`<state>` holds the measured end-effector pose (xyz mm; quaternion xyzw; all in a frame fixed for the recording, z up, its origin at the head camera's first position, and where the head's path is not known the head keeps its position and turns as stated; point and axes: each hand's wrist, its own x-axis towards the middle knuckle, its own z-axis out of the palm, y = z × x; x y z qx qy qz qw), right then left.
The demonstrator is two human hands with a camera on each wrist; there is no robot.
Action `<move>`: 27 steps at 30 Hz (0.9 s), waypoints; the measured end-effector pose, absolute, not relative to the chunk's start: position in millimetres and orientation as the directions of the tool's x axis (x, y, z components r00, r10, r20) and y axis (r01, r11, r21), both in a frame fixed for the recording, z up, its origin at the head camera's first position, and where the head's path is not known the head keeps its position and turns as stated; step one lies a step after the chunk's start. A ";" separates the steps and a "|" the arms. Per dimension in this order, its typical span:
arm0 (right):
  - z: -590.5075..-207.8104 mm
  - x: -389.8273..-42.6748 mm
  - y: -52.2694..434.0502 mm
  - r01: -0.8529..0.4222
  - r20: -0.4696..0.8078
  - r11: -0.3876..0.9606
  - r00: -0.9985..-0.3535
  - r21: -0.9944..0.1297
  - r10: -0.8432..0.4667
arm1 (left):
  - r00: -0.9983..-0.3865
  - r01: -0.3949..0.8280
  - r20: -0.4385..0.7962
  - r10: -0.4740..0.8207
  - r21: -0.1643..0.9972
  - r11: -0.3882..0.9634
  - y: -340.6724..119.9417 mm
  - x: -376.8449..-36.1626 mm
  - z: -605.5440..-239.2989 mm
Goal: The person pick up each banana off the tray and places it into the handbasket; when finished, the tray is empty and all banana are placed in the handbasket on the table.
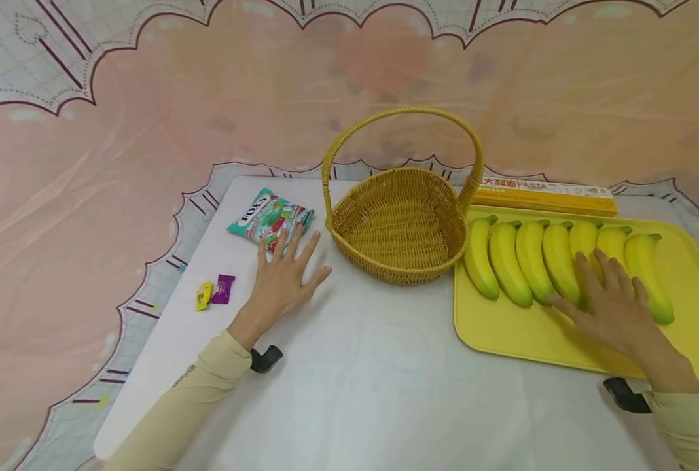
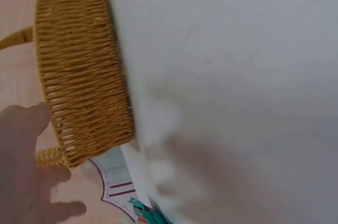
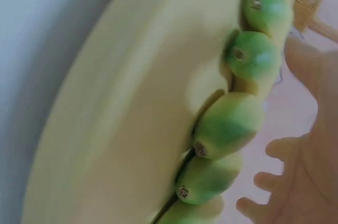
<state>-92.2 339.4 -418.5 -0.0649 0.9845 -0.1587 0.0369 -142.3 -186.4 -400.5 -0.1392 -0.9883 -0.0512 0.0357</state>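
Note:
My left hand (image 1: 280, 281) is spread with straight fingers, its fingertips overlapping the lower edge of a teal FOX'S candy bag (image 1: 261, 216) in the head view. Beside its thumb stands a wicker basket (image 1: 398, 269) with a tall hooped handle. In the left wrist view the basket's woven side (image 2: 84, 76) shows past that hand. Over a row of several yellow bananas (image 1: 504, 261) with green tips, my right hand (image 1: 614, 311) reaches with fingers apart and grips nothing. It partly hides the bananas at the right of the row. They lie on a yellow tray (image 1: 514, 340).
Two small wrapped candies, one yellow (image 1: 203, 296) and one purple (image 1: 223, 289), lie left of my left hand. A pasta box (image 1: 546, 198) lies along the tray's far edge. Behind the white table (image 1: 373, 373) hangs a pink patterned cloth (image 1: 237, 98).

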 end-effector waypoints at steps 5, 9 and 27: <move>-407.8 -100.6 362.2 -0.043 0.012 0.897 -0.999 -0.440 -0.042 | -0.945 0.304 0.233 0.228 0.383 0.872 -177.7 -157.6 -387.4; -402.8 -113.1 394.2 0.093 0.029 0.885 -0.992 -0.457 0.119 | -0.926 0.329 0.363 0.103 0.642 0.693 -166.9 -176.0 -379.1; -420.7 -129.9 447.0 0.381 -0.324 0.774 -0.915 -0.505 0.239 | -0.784 0.535 0.613 -0.104 0.750 0.389 -119.0 -214.5 -371.8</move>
